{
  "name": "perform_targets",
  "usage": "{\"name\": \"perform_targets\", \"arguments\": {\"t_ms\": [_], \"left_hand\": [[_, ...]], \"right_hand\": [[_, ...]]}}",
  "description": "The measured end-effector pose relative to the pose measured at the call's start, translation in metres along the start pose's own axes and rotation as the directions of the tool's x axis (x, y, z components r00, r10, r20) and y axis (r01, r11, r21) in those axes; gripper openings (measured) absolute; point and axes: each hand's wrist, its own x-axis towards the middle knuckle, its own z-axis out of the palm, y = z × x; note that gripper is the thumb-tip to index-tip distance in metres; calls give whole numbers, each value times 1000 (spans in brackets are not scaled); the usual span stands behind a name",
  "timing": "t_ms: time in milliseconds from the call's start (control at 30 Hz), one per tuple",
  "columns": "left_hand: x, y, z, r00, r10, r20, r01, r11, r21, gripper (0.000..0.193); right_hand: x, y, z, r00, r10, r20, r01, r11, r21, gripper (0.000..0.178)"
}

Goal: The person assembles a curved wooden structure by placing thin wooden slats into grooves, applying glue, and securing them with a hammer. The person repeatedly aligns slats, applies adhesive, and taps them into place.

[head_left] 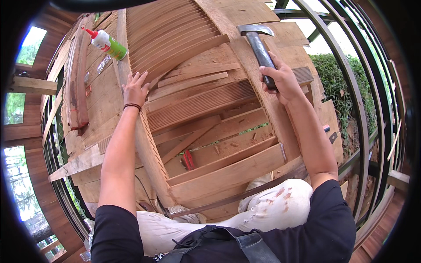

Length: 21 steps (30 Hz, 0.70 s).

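In the head view, the right hand [283,79] has its fingers closed around the handle of a hammer [258,48], which points away from the person over the right rail [251,74] of a wooden frame; whether its head touches anything cannot be told. The left hand [136,90] lies palm down at the left rail [151,147], fingers loosely spread and gripping nothing that shows, beside the end of the nearest of the fitted slats [175,33]. Its palm covers a piece of that rail, so the contact beneath is hidden. The slats' far ends and the frame's top are cut off by the upper rim and a dark shape there. The right forearm hides some of the boards behind it, and a small black piece [333,137] by its edge is hard to make out. Loose strips [193,85] and a grooved board [201,109] lie across the frame; a red object [188,160] below them is too small to name. Between the hands the space is open, and gaps show between the lower boards. A glue bottle [107,44] stands just outside the left rail; at right, metal bars [351,65] bound the room, with ivy [331,79] beyond.
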Motion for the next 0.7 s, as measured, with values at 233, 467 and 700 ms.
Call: {"name": "perform_targets", "arguments": {"t_ms": [233, 467, 700], "left_hand": [[0, 4, -5, 1000, -2, -2, 2, 1000, 29, 51], [2, 4, 1, 1000, -10, -2, 10, 1000, 10, 53], [3, -1, 3, 1000, -28, -1, 28, 999, 16, 52]], "right_hand": [[1, -1, -1, 997, 45, 64, -44, 999, -21, 80], [1, 0, 1, 998, 32, 48, -27, 995, -92, 80], [1, 1, 5, 1000, 5, 7, -5, 1000, -14, 80]]}}
